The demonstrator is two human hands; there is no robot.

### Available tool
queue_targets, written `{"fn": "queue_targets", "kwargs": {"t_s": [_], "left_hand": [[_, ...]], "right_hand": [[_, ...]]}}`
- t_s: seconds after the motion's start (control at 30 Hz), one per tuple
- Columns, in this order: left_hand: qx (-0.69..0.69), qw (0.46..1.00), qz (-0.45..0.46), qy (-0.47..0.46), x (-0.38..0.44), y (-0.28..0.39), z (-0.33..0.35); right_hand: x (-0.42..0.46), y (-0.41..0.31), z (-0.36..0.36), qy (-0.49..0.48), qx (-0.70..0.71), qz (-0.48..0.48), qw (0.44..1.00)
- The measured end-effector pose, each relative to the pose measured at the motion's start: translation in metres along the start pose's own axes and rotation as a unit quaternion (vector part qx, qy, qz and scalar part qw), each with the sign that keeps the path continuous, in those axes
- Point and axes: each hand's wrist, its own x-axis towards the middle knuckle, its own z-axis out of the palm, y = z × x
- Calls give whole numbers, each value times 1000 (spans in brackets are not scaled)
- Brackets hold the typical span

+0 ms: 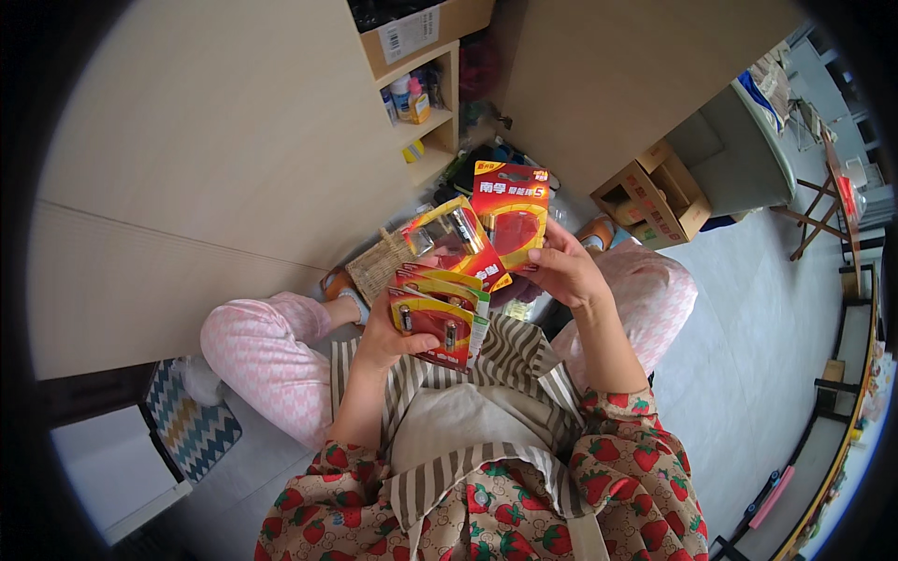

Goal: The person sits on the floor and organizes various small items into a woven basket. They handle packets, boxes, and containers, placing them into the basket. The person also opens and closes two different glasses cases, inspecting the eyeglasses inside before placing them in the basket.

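Note:
My left hand [382, 340] grips several overlapping red and yellow battery blister packs [431, 322], its thumb pressed on the front one. Small cylindrical batteries show through the clear plastic of that front pack. In my right hand [574, 273] is another red battery blister pack [518, 193], held upright by its lower right corner; at least one battery sits at its left side. Between the two hands a tilted battery pack [449, 235] overlaps the right one's edge, with batteries in its blister. Which hand supports this middle pack I cannot tell.
A woven basket [379, 270] stands on the floor past my left hand. Ahead, a shelf unit [424, 130] holds bottles [414, 102], between large wooden panels [231, 140]. An opened cardboard box [652, 200] is at the right, near a folding wooden stand [821, 203].

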Motion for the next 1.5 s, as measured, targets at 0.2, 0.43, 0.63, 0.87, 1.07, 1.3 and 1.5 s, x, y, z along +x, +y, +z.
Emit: {"fn": "queue_targets", "kwargs": {"t_s": [0.2,0.43,0.63,0.87,1.07,1.3,1.5], "left_hand": [[35,999,18,-7,-4,7,3],[79,996,-33,-24,-5,-4,-9],[-111,993,-41,26,-4,-22,-25],[-126,989,-73,26,-2,-22,-34],[-57,994,-76,60,-1,-27,-5],[-72,993,17,87,-7,-14,-12],[-131,980,125,84,-19,11,-27]], "right_hand": [[5,6,9,29,19,37,999],[24,31,8,32,-24,36,999],[34,29,-2,108,14,35,993],[38,34,1,165,75,-18,983],[34,47,14,158,66,-52,984],[21,26,35,68,100,-57,991],[16,17,50,15,78,-114,990]]}}
